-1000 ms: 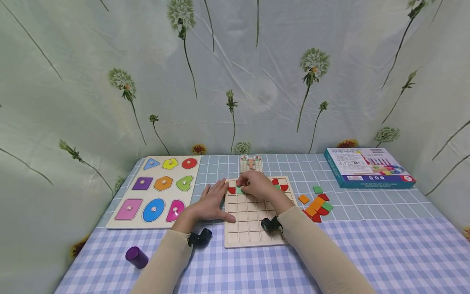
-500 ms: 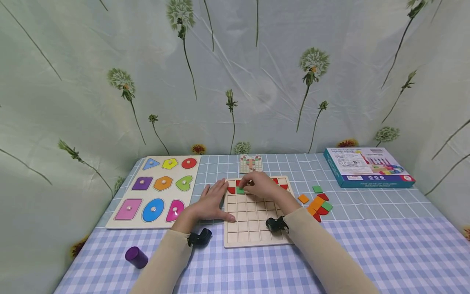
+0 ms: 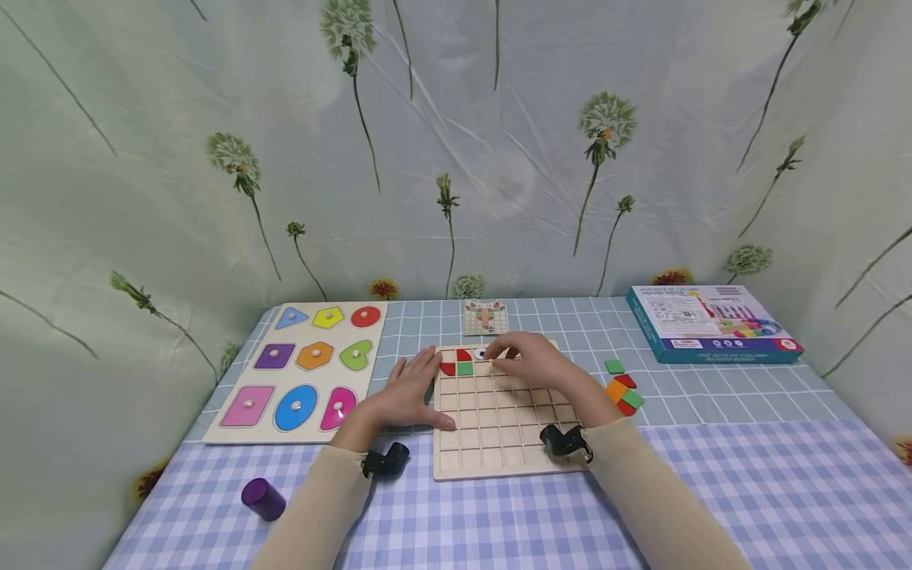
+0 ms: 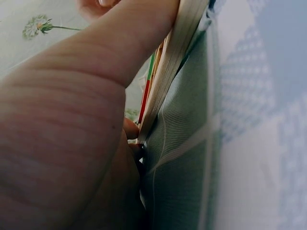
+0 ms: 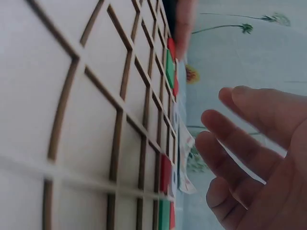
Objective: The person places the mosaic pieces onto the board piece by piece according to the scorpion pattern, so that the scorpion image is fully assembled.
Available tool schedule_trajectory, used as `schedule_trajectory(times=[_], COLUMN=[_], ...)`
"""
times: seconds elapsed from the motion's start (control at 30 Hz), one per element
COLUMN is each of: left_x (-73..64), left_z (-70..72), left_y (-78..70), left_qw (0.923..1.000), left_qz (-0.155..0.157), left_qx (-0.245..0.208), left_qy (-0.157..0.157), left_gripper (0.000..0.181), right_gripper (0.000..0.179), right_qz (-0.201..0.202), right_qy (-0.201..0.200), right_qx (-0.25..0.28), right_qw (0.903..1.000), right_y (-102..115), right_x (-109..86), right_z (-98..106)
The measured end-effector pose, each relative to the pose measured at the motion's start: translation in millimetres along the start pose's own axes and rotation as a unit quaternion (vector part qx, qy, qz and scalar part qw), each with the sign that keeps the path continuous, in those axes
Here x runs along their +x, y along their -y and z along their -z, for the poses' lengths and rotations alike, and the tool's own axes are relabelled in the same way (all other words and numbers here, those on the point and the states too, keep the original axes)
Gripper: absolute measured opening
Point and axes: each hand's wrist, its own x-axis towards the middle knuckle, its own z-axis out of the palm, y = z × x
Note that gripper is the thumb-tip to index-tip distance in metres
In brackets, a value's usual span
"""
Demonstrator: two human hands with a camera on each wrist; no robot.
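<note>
The person's right hand [image 3: 530, 364] was over the back rows of a pale wooden grid board [image 3: 492, 427], fingers loosely bent and apart, tips close to a white eye piece [image 3: 480, 354] in the back row. The left hand [image 3: 408, 396] lay spread at the board's left edge, thumb on the rim. Near the back left corner I saw a red quarter-round [image 3: 464, 355], another diagonally in front, and a green square [image 3: 465, 368]; more red and green sat toward the back right corner. Just behind the back edge stood a small picture card [image 3: 485, 317]; right of the board lay loose pieces [image 3: 616, 390] in orange, green and red.

At the tabletop's back right corner, a teal-sided box [image 3: 712, 323] read "FIVE SETS OF" something, its other print too small for me. Along the left edge lay a knobbed shape puzzle [image 3: 329, 378], a purple cylinder [image 3: 264, 499] nearer the front. Grey-green grid and blue check covered the tabletop [image 3: 456, 522]; a dandelion-print curtain [image 3: 513, 158] hung behind
</note>
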Motion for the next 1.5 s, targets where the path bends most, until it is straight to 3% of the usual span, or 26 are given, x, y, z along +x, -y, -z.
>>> schedule_trajectory(times=[0.2, 0.7, 1.03, 1.33, 1.5], left_x=[1.1, 0.2, 0.2, 0.5, 1.2], left_z=[0.2, -2.8, -2.3, -2.8, -3.6], left_y=[0.5, 0.8, 0.8, 1.0, 2.0], left_qw=[1.0, 0.9999, 0.9999, 0.9998, 0.9998], left_qz=[0.002, -0.004, -0.006, -0.004, -0.008], left_qx=[0.003, -0.002, 0.0, 0.007, 0.004], left_qy=[0.0, -0.011, -0.015, -0.019, -0.018], left_gripper=[0.122, 0.122, 0.122, 0.122, 0.124], right_gripper=[0.023, 0.025, 0.028, 0.028, 0.031], right_qz=[-0.008, -0.106, -0.129, -0.142, -0.146], right_qy=[-0.019, -0.032, -0.003, 0.064, 0.076], right_qx=[0.005, 0.025, 0.005, 0.009, 0.004], right_qw=[0.9998, 0.9935, 0.9917, 0.9877, 0.9863], right_y=[-4.7, -45.9, -77.1, -86.5, -89.1], right_x=[-14.4, -40.6, -55.8, -67.8, -68.4], right_z=[11.0, 40.2, 58.8, 63.1, 61.4])
